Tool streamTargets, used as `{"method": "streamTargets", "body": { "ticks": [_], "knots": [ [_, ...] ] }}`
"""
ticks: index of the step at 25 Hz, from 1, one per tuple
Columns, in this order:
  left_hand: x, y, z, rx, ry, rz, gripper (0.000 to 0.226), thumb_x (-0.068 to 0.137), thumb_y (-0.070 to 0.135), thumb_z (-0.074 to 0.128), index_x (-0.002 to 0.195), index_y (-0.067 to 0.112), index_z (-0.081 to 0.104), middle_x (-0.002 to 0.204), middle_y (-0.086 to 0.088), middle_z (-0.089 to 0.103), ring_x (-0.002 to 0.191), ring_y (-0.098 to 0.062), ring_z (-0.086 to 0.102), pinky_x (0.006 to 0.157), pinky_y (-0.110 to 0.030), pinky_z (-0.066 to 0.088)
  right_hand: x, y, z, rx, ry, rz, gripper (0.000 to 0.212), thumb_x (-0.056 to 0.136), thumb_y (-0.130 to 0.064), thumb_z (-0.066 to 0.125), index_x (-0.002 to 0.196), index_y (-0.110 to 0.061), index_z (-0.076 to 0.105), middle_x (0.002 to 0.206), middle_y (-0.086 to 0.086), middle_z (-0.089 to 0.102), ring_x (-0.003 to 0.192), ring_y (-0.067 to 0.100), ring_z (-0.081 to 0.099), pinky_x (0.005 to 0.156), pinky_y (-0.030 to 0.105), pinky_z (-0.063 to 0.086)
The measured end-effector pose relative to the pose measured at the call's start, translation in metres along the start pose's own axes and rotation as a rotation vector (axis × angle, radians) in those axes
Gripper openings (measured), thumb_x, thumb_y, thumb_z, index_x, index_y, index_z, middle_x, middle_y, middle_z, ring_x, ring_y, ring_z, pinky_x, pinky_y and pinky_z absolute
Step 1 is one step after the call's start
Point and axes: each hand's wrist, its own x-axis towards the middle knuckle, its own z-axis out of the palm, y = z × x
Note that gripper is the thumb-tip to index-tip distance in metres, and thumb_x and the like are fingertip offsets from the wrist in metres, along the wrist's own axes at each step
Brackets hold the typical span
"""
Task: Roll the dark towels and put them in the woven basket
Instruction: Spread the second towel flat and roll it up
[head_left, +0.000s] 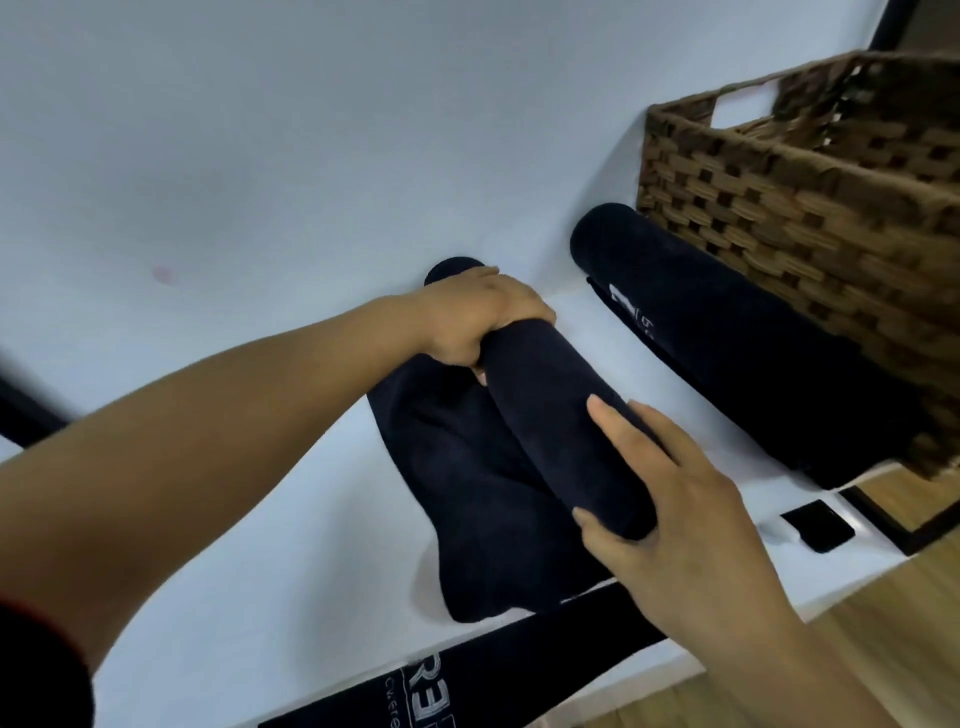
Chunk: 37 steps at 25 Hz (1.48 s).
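Note:
A dark navy towel (550, 415) lies partly rolled on the white table (260, 182), its flat tail (467, 499) spread toward the front edge. My left hand (478, 317) grips the far end of the roll, fingers curled over it. My right hand (670, 499) holds the near end, thumb under and fingers over the roll. A second dark towel (727, 338), fully rolled, lies against the woven basket (810, 208) at the right. The basket's inside is not visible.
Another dark cloth with white lettering (467, 680) hangs over the table's front edge. A small black square object (818, 525) sits near the right corner. A wooden floor (857, 649) shows beyond the table at the lower right.

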Motion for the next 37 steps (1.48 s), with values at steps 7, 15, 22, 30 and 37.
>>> {"method": "streamTargets", "body": {
  "ticks": [7,15,22,30,37],
  "knots": [
    [-0.052,0.057,0.051,-0.258,0.444,-0.422,0.091,0.083,0.003,0.061,0.155,0.016,0.007,0.163,-0.007,0.004,0.151,-0.025,-0.002,0.121,-0.05,0.008,0.0,0.008,0.015,-0.17,0.114,-0.056,0.093,0.067,-0.026,0.081,0.144,-0.045,0.033,0.147,0.0,0.04,0.116,0.025,0.051,0.078,0.036,0.054],
    [-0.12,0.205,0.074,-0.305,0.234,-0.493,0.072,0.092,0.065,0.024,0.154,0.03,0.015,0.162,0.014,0.004,0.148,-0.014,-0.018,0.122,-0.041,-0.003,0.001,0.001,0.008,-0.174,0.079,-0.027,0.087,0.071,-0.028,0.081,0.144,-0.044,0.035,0.147,-0.001,0.04,0.117,0.028,0.05,0.084,0.045,0.056],
    [-0.126,0.127,0.026,-0.661,0.727,-0.717,0.035,0.094,0.033,0.056,0.129,0.027,0.054,0.131,0.014,0.056,0.119,0.007,0.05,0.105,-0.023,0.041,-0.016,-0.041,0.029,-0.6,0.088,-0.326,0.063,0.071,-0.007,0.057,0.132,-0.022,0.059,0.151,0.017,0.04,0.122,0.053,0.043,0.096,0.063,0.041],
    [-0.105,0.079,0.049,-0.531,0.639,-0.434,0.048,0.098,0.042,0.022,0.128,0.028,0.057,0.146,0.011,0.044,0.148,-0.012,0.013,0.117,-0.059,0.003,-0.036,-0.068,0.029,-0.181,-0.06,-0.362,0.057,0.073,-0.045,0.065,0.129,-0.033,0.059,0.143,0.001,0.05,0.137,0.032,0.04,0.108,0.049,0.037],
    [-0.125,0.087,0.084,-0.647,0.788,-0.505,0.047,0.102,0.033,0.018,0.141,0.021,0.039,0.159,0.006,0.022,0.151,-0.016,-0.001,0.122,-0.046,0.006,-0.029,-0.063,0.025,0.064,-0.224,-0.071,0.09,0.081,-0.06,0.058,0.136,-0.066,-0.013,0.159,-0.012,0.002,0.129,0.015,0.044,0.099,0.03,0.048]
  ]
}}
